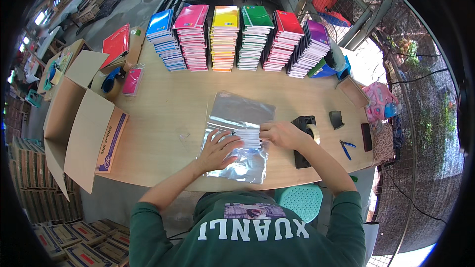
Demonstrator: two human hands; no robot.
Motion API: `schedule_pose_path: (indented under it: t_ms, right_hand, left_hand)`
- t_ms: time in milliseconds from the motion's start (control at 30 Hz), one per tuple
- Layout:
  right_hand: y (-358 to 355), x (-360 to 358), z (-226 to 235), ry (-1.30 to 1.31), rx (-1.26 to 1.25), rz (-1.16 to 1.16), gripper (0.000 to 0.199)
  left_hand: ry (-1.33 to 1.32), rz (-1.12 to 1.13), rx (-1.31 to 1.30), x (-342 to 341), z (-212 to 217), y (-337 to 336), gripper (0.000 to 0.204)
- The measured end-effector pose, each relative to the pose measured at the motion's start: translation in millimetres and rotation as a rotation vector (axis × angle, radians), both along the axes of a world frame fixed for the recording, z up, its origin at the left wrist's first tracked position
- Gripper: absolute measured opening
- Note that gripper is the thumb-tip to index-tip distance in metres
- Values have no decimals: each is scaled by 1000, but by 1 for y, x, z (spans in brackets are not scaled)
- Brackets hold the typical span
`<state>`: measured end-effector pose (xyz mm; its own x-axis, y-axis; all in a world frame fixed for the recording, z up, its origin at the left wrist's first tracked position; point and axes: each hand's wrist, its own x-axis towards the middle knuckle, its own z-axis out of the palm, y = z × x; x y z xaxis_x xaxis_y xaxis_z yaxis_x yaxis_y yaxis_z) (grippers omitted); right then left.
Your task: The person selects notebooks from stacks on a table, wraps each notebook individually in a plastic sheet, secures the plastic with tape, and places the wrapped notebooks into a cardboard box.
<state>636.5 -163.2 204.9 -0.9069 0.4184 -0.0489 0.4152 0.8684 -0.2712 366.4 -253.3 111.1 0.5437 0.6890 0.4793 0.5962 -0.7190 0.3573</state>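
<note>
Clear plastic bags (242,106) lie in a shiny layer in front of me. On them rests a small white layered stack (248,137), with thin dark lines across its face; its exact kind I cannot make out. My left hand (217,149) has its fingers spread over the bags, fingertips reaching the stack's left end. At the other end, my right hand (281,134) is closed with fingers pinched at the stack's edge. A black tape dispenser (303,162) with a pale roll stands just right of my right hand, partly behind my forearm.
Tall piles of spiral notebooks, including a yellow one (225,39), line the far edge. An open cardboard box (94,138) stands left, near a pink packet (132,81). Blue-handled pliers (348,149), a phone (366,136) and a black piece (336,119) lie right. A green stool (299,201) sits below.
</note>
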Motion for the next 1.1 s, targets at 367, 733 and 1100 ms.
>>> schedule_pose_path:
  t_ms: [367, 733, 1100]
  right_hand:
    - [6, -38, -23, 321, -5, 20, 33]
    - [-5, -22, -113, 753, -859, -480, 117]
    - [-10, -29, -92, 720, -910, -541, 111]
  left_hand:
    - [510, -342, -209, -9, 46, 46, 92]
    - [-627, -21, -17, 38, -7, 12, 51]
    - [-411, 123, 27, 39, 30, -2, 58]
